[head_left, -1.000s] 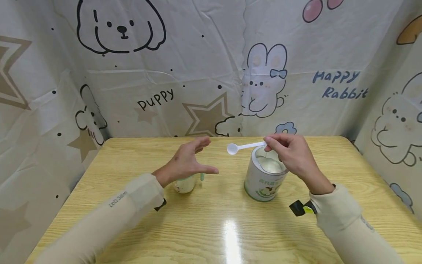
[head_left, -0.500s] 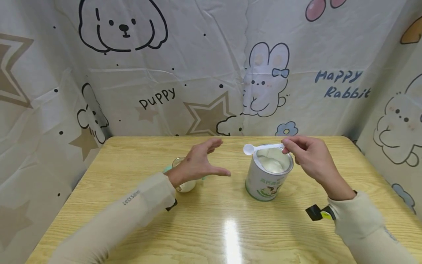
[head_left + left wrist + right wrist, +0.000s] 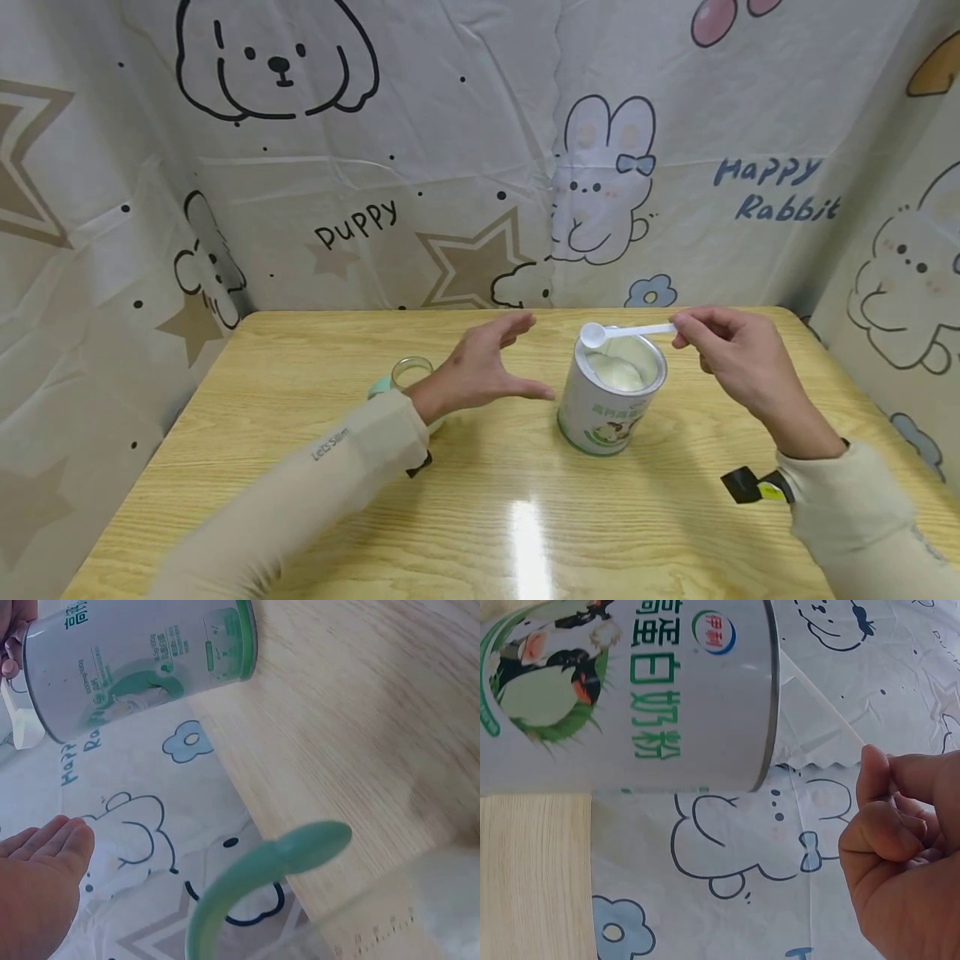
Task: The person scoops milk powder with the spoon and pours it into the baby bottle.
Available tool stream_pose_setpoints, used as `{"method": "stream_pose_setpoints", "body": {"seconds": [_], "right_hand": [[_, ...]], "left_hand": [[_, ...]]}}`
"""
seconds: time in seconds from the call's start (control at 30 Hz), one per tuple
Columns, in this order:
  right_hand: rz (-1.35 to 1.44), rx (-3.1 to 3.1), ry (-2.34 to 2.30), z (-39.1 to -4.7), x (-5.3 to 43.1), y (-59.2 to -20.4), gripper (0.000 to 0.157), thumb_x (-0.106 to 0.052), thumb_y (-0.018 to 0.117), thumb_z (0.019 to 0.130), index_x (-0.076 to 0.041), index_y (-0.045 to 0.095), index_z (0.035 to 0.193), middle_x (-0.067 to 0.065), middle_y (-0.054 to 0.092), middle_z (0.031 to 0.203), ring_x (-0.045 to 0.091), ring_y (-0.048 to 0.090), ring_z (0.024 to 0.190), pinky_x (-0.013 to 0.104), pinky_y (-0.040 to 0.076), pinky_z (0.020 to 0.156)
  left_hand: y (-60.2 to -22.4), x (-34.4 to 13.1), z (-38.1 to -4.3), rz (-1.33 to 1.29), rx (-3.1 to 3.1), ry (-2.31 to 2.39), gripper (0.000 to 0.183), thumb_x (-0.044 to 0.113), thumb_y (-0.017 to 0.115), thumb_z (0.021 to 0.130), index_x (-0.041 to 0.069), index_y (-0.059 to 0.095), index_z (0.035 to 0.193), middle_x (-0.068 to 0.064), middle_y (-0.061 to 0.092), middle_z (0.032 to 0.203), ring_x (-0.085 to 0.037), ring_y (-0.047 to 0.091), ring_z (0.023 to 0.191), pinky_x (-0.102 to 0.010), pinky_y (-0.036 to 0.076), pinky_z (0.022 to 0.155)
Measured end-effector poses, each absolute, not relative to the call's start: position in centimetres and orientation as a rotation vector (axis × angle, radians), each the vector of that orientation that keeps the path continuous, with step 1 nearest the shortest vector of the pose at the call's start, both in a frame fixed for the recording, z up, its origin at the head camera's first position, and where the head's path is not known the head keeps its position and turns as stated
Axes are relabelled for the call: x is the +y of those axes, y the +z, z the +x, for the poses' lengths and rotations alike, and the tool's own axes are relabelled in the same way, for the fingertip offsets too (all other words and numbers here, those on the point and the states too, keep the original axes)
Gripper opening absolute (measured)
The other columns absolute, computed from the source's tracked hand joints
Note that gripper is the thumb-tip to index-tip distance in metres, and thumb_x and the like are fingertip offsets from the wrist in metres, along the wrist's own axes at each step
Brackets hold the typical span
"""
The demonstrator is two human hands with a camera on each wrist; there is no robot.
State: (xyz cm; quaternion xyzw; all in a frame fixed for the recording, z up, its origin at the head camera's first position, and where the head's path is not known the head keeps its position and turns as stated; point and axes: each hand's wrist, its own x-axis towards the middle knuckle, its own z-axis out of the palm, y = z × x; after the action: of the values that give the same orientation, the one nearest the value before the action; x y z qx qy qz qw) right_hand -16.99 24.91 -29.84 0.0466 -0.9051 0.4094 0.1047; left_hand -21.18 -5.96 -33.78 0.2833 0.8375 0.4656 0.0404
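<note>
My right hand [image 3: 738,358] pinches the end of a white measuring scoop [image 3: 637,331] between thumb and fingers. The scoop's bowl is over the rim of an open milk powder can [image 3: 600,421], and pale powder [image 3: 618,375] shows inside. In the right wrist view, the scoop's thin handle [image 3: 825,701] runs behind the can. To the can's left, my left hand [image 3: 483,367] hovers with thumb and fingers spread, holding nothing. Beneath that forearm stands a clear cup [image 3: 412,367] with a green handle [image 3: 262,862], partly hidden. Scale marks show on its wall in the left wrist view.
The can and cup stand on a light wood-grain table [image 3: 480,517]. Behind it and along both sides hangs a cloth [image 3: 465,150] printed with cartoon animals, stars and lettering.
The right hand has moved right with the scoop, bringing its bowl from left of the can to over its rim. My left hand has shifted right, nearer the can, uncovering the cup's rim.
</note>
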Motion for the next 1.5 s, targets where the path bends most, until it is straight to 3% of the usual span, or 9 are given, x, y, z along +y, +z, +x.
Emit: {"method": "stream_pose_setpoints", "body": {"seconds": [0.27,0.6,0.83,0.97,1.17,1.5], "right_hand": [[0.124,-2.660,1.185,-16.9,25.7,-29.9,0.042,-0.039,0.056,0.103,0.000,0.068,0.110,-0.005,0.064,0.082,0.011,0.047,0.058,0.027,0.034,0.042],[0.199,-2.735,1.112,-17.3,25.0,-30.7,0.030,-0.028,0.065,0.099,0.001,0.072,0.106,0.012,0.072,0.092,0.007,0.060,0.070,0.023,0.049,0.054],[0.278,-2.636,0.968,-17.2,23.3,-31.2,0.011,-0.011,0.072,0.091,-0.001,0.071,0.086,0.006,0.068,0.077,0.011,0.054,0.063,0.021,0.044,0.050],[0.320,-2.618,0.911,-17.3,22.5,-31.4,0.009,-0.003,0.070,0.087,-0.003,0.068,0.078,0.005,0.065,0.072,0.015,0.052,0.061,0.022,0.043,0.050],[0.363,-2.645,0.868,-17.8,21.3,-31.7,0.013,-0.004,0.068,0.088,-0.005,0.067,0.075,0.004,0.065,0.069,0.017,0.053,0.059,0.025,0.044,0.050],[0.569,-2.826,0.829,-18.1,20.0,-30.6,0.012,-0.016,0.072,0.094,-0.007,0.075,0.085,0.002,0.070,0.078,0.013,0.054,0.064,0.027,0.044,0.052]], "left_hand": [[-34.0,-4.6,-21.2,0.865,2.514,1.447,0.101,0.023,0.094,0.069,0.002,0.039,0.150,-0.011,0.043,0.153,-0.021,0.041,0.141,-0.026,0.036,0.113],[-34.8,-2.5,-21.2,0.936,2.486,1.439,0.098,0.023,0.093,0.071,0.000,0.039,0.149,-0.015,0.043,0.153,-0.024,0.043,0.140,-0.024,0.037,0.112],[-35.2,-1.3,-21.4,1.063,2.452,1.480,0.085,0.019,0.092,0.073,0.000,0.048,0.143,-0.014,0.053,0.144,-0.024,0.049,0.134,-0.026,0.039,0.110],[-35.3,-0.9,-21.4,1.084,2.450,1.486,0.082,0.020,0.090,0.075,0.001,0.049,0.143,-0.012,0.056,0.141,-0.021,0.051,0.132,-0.028,0.041,0.110],[-35.5,-0.6,-21.4,1.073,2.485,1.462,0.078,0.022,0.088,0.078,0.005,0.051,0.144,-0.007,0.057,0.141,-0.016,0.052,0.130,-0.027,0.043,0.108],[-35.4,-0.2,-21.3,1.029,2.482,1.479,0.077,0.021,0.088,0.079,0.006,0.051,0.144,-0.004,0.057,0.141,-0.010,0.052,0.129,-0.023,0.043,0.106]]}}
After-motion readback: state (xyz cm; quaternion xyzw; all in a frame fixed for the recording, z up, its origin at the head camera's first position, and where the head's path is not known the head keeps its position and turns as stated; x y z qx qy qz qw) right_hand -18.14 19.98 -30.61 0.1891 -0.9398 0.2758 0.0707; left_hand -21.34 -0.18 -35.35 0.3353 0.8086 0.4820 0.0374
